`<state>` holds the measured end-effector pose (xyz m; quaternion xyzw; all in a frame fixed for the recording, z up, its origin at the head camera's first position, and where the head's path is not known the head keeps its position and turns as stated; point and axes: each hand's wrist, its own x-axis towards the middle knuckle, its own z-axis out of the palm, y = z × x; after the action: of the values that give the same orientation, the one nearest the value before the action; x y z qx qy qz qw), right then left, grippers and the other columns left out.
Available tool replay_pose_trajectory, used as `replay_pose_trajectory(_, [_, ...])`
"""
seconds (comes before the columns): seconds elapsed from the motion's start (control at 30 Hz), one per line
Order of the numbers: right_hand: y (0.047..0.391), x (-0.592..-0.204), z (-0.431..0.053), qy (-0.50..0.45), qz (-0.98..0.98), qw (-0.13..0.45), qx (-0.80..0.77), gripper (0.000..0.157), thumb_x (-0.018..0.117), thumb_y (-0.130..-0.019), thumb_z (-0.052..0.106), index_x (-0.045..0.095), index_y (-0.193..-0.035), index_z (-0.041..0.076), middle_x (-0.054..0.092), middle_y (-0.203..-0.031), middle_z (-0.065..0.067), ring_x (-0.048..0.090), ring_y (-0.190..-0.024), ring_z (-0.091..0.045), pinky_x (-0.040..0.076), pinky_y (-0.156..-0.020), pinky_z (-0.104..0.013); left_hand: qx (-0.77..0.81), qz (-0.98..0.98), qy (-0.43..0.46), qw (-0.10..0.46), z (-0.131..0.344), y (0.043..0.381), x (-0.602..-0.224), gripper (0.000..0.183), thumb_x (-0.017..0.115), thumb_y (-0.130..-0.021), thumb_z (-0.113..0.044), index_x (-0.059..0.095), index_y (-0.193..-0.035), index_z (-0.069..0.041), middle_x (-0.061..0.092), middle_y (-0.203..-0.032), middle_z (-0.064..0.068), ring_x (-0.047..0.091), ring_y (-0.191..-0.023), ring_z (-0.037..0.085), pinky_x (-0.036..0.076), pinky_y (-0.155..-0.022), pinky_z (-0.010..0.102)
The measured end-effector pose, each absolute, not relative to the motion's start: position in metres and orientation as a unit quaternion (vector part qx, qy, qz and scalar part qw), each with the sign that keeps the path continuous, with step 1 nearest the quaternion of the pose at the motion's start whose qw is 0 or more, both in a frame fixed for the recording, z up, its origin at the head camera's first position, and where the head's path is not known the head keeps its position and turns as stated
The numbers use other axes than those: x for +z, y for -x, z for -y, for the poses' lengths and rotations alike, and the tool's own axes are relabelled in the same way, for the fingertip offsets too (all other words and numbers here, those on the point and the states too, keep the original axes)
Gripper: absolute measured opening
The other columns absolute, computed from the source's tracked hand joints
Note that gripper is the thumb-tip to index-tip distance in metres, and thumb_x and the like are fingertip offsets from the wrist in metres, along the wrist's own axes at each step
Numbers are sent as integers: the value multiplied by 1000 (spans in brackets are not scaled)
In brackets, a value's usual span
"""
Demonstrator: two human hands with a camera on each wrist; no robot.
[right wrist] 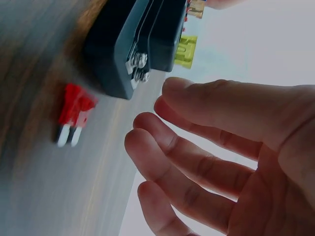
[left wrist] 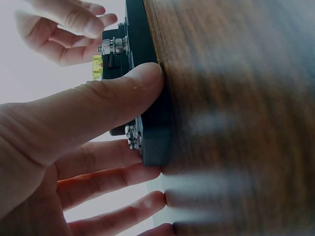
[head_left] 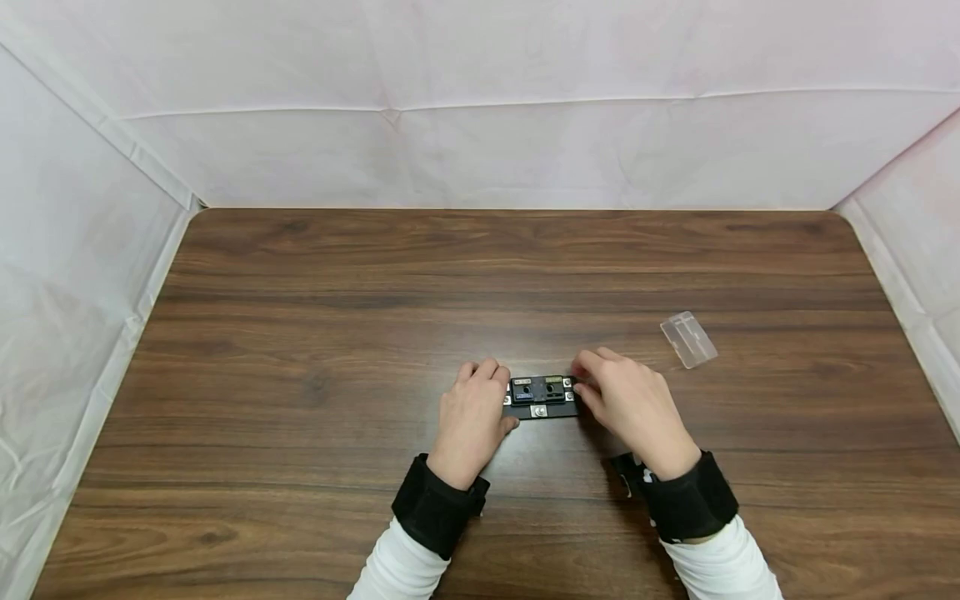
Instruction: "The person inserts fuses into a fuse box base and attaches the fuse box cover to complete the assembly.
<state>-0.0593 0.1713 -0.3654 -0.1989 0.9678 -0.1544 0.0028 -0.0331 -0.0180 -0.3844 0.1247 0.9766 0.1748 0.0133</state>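
A black fuse block [head_left: 538,411] with metal screw terminals lies on the wooden table. My left hand [head_left: 474,417] holds its left end, the thumb [left wrist: 142,81] pressed along the near side and the fingers around the end. A yellow blade fuse [right wrist: 186,51] and a tan one [right wrist: 196,8] stand in the block. Beside the block's right end hovers my right hand [head_left: 630,404], fingers loosely bent and nothing between them in the right wrist view. A red blade fuse [right wrist: 74,105] with two metal prongs lies on the table near that end, hidden in the head view.
To the right and farther back lies a clear plastic cover [head_left: 689,340]. White sheeting [head_left: 480,150] rises along the table's back edge and both sides. Each wrist wears a black band [head_left: 686,498].
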Motion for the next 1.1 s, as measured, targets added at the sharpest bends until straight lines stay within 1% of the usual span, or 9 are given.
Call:
replay_pose_trajectory(0.43, [56,-366,-181,192,-970,35,-149,17,73,-75,12,63,-89,11,66,-83,-5,63,-73,-26,50,-52,-46,174,-977,-124,12,18,33,-384,45,83,-63,-23,63,-100,-7,61,-100,5,53,-99,25,57,-64,40])
replay_pose_trajectory(0.63, [54,-367,-184,193,-968,50,-153,19,74,-73,12,63,-90,10,67,-82,-5,63,-72,-24,50,-53,-45,175,-977,-124,14,18,33,-384,45,83,-64,-23,63,-101,-7,61,-100,5,53,-99,25,57,-64,40])
replay_pose_trajectory(0.8, [53,-368,-187,195,-965,67,-159,22,75,-72,11,63,-91,11,67,-84,-5,63,-74,-23,50,-55,-44,175,-977,-123,13,19,32,-385,45,83,-64,-23,63,-102,-7,61,-101,5,53,-100,25,57,-64,39])
replay_pose_trajectory(0.97, [51,-371,-189,201,-960,81,-175,24,75,-72,11,63,-93,9,65,-89,-6,63,-78,-24,51,-61,-44,177,-976,-125,9,19,32,-385,45,83,-63,-22,63,-101,-7,61,-100,5,53,-99,25,57,-64,39])
replay_pose_trajectory(1.1, [51,-373,-190,208,-958,80,-181,26,75,-71,9,64,-94,8,65,-91,-6,63,-81,-24,52,-65,-44,178,-976,-124,9,19,33,-385,46,83,-62,-22,64,-101,-6,62,-100,5,54,-98,25,57,-64,40])
